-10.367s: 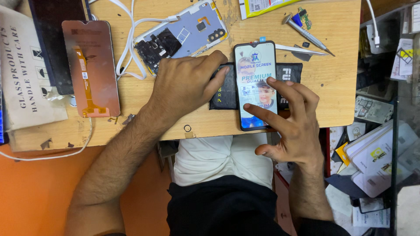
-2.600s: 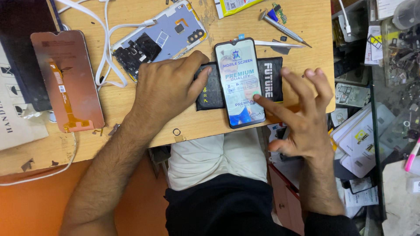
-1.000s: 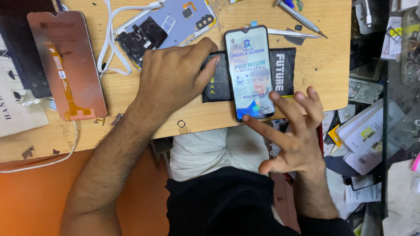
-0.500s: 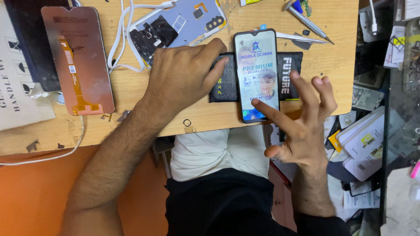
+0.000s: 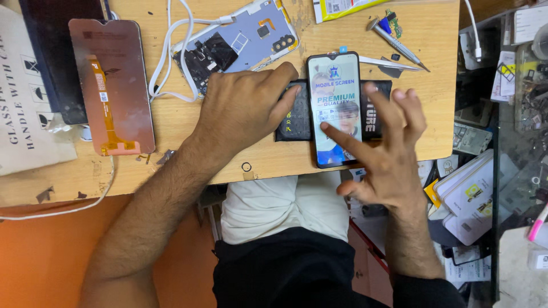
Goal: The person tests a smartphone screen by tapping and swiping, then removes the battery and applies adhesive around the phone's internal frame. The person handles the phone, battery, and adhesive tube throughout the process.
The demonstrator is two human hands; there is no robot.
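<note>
A phone display panel (image 5: 335,91) with a colourful printed film lies upright across a black rectangular battery (image 5: 294,120) on the wooden bench (image 5: 228,159). My left hand (image 5: 242,108) rests flat on the bench and presses the battery's left end beside the panel. The index finger of my right hand (image 5: 385,151) touches the lower part of the panel; its other fingers are spread above the battery's right end.
An opened blue phone body (image 5: 237,43) with a white cable (image 5: 171,51) lies at the back. A pinkish display back with a flex strip (image 5: 111,85) and a white box (image 5: 25,97) lie left. Tweezers and a screwdriver (image 5: 397,43) sit right. Packets fill shelves (image 5: 479,194) beyond the bench edge.
My right hand has gone from the panel's bottom edge up onto its face, the index finger now on the lower screen. The left hand stays on the battery.
</note>
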